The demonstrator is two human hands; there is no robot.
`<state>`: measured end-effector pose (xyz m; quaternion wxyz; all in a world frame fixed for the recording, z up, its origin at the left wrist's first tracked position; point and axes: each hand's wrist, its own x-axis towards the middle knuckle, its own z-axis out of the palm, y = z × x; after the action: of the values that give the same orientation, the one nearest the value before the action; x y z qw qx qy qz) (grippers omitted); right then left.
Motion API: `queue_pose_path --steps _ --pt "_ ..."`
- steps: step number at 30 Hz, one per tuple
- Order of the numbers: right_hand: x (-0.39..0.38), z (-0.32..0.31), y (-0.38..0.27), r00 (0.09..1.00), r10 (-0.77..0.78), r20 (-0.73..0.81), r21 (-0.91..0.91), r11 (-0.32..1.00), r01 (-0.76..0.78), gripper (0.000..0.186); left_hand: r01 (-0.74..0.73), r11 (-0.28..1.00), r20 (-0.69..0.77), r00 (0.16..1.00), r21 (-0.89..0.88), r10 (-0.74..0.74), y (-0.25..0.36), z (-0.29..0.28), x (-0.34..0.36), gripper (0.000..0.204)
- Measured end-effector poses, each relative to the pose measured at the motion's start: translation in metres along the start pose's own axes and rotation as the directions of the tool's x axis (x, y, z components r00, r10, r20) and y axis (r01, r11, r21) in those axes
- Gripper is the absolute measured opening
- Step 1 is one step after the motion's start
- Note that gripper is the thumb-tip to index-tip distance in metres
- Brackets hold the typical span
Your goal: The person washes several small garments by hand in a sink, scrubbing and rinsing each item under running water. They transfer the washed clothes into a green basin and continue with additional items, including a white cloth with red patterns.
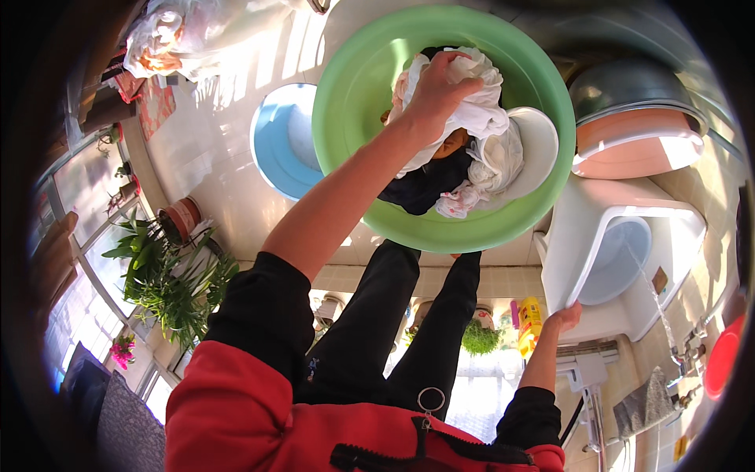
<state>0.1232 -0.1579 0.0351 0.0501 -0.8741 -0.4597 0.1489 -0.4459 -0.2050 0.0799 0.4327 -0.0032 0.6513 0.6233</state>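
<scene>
A large green basin stands in front of me, full of laundry. My left hand reaches into it, its fingers closed on a bunched white cloth. Under and around this lie a dark garment, something brown and a white cloth with reddish marks. A smaller white basin sits inside the green one at its right, with white cloth partly in it. Low on the right, my right hand grips the edge of the white sink.
Water runs from a tap into a pale blue basin inside the sink. Stacked pink and metal basins stand behind it. A blue basin is left of the green one. Potted plants line the left windows. A yellow package lies near the sink.
</scene>
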Motion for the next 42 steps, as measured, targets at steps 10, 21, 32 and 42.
queue_pose_path --steps 10,21,32,42 --pt "-0.001 0.002 0.001 1.000 -0.007 0.005 0.056 0.998 0.007 0.044 -0.577 0.329 0.543 0.816 0.747 0.200 -0.093 -0.040 -0.112 0.044" --pt "-0.003 0.001 -0.003 1.000 0.030 -0.004 0.030 0.999 -0.030 0.039 -0.377 0.391 0.278 0.917 0.840 0.286 -0.091 -0.058 -0.135 0.036" --pt "-0.012 -0.004 -0.015 0.996 0.085 0.021 0.001 0.996 -0.085 0.040 -0.413 0.386 0.382 0.910 0.825 0.159 -0.048 -0.050 -0.165 0.034" --pt "-0.016 0.005 -0.007 0.987 -0.117 -0.111 -0.022 0.993 0.116 0.023 -0.152 0.220 0.193 0.965 0.964 -0.176 -0.209 0.006 -0.091 0.024"
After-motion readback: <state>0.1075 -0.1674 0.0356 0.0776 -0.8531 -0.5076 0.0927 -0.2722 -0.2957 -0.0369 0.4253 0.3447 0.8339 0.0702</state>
